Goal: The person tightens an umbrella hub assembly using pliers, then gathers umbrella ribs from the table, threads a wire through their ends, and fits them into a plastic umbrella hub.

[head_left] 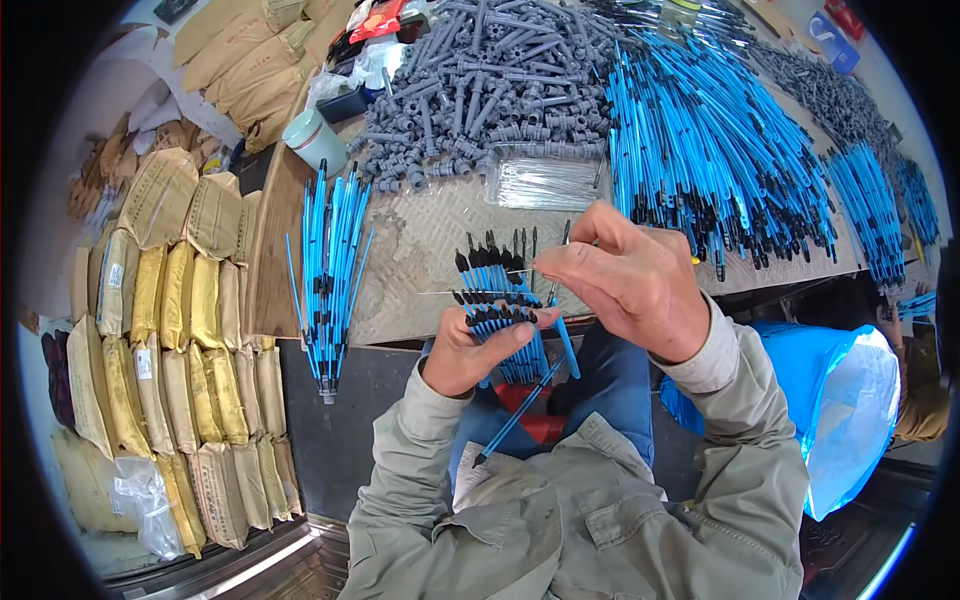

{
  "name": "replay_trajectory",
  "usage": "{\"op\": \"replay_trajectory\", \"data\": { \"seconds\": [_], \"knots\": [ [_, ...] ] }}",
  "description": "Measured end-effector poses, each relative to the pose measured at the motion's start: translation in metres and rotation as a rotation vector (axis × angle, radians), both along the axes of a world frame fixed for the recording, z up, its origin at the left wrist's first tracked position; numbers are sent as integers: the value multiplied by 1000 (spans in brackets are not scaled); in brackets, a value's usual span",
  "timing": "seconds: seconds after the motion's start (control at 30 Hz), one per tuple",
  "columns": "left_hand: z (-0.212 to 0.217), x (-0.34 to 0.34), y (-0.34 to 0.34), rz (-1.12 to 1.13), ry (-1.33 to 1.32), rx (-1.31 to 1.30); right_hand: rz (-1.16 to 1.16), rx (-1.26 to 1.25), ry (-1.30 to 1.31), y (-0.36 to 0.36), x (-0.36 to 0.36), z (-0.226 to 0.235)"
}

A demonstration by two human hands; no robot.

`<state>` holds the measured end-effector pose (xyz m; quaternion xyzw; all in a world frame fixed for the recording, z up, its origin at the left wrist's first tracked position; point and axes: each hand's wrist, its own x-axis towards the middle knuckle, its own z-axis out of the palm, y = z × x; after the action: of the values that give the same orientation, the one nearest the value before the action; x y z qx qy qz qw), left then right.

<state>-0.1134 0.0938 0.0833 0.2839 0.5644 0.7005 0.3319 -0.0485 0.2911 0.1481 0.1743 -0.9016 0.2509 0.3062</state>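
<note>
My left hand (465, 350) is closed around a bundle of thin blue rods (522, 368) with black tips, held over my lap just off the table's front edge. A slim metal wire (435, 293) sticks out leftward across the bundle. To the right, the fingers of my right hand (645, 285) pinch another thin metal wire (522, 271), close to the black tips. Another blue rod (515, 418) slants down from the bundle toward my lap. Beyond my hands, a clear tray (490, 190) on the table holds many such wires.
A fanned batch of blue rods (332, 280) lies at the left table edge, by a pale cup (315, 138). Grey plastic fittings (480, 90) and a large heap of blue rods (710, 140) cover the back. Stacked paper packs (170, 380) stand left; a blue-and-white bag (850, 410) sits right.
</note>
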Motion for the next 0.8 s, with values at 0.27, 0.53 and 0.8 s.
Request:
{"op": "replay_trajectory", "data": {
  "seconds": [0.27, 0.53, 0.8],
  "knots": [
    [4, 2, -1, -2, -73, 17, -9, 134, 14, 3, -4, 12],
    [3, 1, 0, -9, -91, 22, 15, 177, -4, 2, -5, 16],
    [0, -1, 0, -16, -23, 35, 86, 213, -60, -2, -12, 24]
  ]
}}
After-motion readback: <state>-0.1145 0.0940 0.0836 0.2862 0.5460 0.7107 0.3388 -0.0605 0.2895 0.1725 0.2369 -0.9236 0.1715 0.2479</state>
